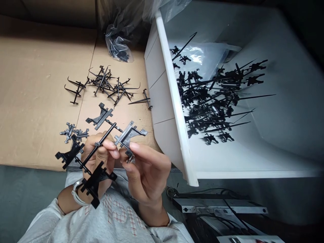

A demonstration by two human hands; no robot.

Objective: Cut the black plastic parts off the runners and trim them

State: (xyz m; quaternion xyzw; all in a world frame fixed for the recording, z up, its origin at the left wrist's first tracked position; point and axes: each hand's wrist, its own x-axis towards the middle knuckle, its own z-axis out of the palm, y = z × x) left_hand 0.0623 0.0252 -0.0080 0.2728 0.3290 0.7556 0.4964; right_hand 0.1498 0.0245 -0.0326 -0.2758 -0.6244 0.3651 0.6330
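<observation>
A black plastic sprue [87, 152] with several flat bracket parts on a central runner is held low in the view. My left hand [100, 157] is closed round its runner. My right hand [146, 170] pinches one bracket part [128, 135] at the sprue's upper right between thumb and forefinger. Two loose bracket parts [74, 132] lie on the brown cardboard [32, 101] just left of my hands.
A pile of bare black runners [108, 84] lies on the cardboard farther back, below a clear plastic bag [118, 44]. A white bin [177, 111] at right holds several more black sprues [212, 98]. Metal brackets and cables [217, 206] sit at lower right.
</observation>
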